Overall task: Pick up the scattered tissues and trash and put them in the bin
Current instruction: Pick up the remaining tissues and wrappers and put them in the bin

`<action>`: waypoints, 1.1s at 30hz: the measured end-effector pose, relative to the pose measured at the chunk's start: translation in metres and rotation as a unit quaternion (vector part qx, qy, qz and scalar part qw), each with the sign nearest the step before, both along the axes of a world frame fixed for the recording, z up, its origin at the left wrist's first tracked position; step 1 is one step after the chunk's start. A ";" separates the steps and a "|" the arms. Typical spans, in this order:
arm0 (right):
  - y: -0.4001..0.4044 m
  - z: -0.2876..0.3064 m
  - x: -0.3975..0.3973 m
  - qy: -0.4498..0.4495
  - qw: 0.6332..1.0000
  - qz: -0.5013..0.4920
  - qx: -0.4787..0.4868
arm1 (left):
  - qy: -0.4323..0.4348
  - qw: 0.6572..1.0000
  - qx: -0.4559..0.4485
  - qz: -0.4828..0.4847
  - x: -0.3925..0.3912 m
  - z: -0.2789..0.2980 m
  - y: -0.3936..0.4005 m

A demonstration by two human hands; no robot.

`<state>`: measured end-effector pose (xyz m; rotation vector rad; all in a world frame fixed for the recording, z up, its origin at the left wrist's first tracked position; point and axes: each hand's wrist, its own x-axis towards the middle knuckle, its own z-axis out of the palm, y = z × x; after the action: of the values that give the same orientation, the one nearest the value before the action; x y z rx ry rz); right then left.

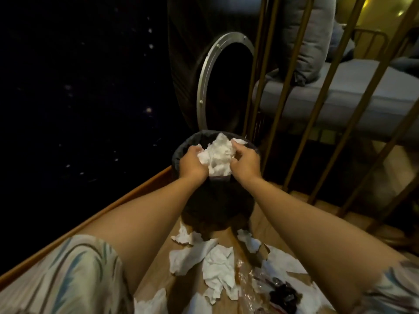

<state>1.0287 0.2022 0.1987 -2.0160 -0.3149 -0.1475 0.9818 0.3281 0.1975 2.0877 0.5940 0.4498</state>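
A crumpled wad of white tissues sits over the mouth of the black bin, which is lined with a dark bag. My left hand grips the wad from the left and my right hand grips it from the right. Both hands are above the bin's rim. Several more white tissues lie scattered on the wooden floor in front of the bin. Clear plastic wrappers and a dark piece of trash lie among them at the lower right.
A dark speckled wall runs along the left with a wooden skirting. Behind the bin stands a black cylinder with a metal ring. Gold metal bars and a grey cushioned seat are on the right.
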 end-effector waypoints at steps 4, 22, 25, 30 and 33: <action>0.001 -0.009 -0.008 0.012 0.978 -0.010 -0.209 | 0.014 0.992 0.120 -0.047 -0.014 -0.024 0.013; 0.065 -0.060 -0.206 -0.227 0.952 0.185 -0.092 | 0.025 0.981 0.186 -0.058 -0.243 -0.080 0.096; 0.080 -0.069 -0.253 -0.200 0.950 0.217 -0.098 | 0.060 0.976 0.190 -0.083 -0.304 -0.089 0.103; 0.095 -0.081 -0.322 -0.190 0.910 0.299 -0.215 | 0.116 0.956 0.236 -0.127 -0.397 -0.094 0.121; 0.093 -0.089 -0.367 -0.190 0.881 0.359 -0.241 | 0.140 0.947 0.253 -0.136 -0.457 -0.103 0.126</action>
<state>0.6619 0.2957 0.1095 -2.1953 -1.4447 0.0139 0.5250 0.4540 0.0945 2.7105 0.3614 0.1510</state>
